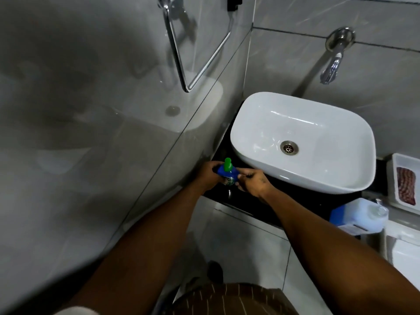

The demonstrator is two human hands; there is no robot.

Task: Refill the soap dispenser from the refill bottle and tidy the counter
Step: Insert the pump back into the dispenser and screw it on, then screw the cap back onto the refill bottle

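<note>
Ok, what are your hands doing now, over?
Left hand and right hand both grip the blue bottle, green cap on. Bottle by the sink. Nothing in the way.

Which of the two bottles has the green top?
The small blue bottle held in both hands by the wall; the larger pale jug at the counter's right has none.

Just one head cam here, wide-angle, looking steeply down from above past both forearms at the white basin (302, 142) and black table (261, 201), walls bowed.

Bathroom: washbasin (302, 142), wall tap (334, 62), tiled walls (375, 14)
</note>
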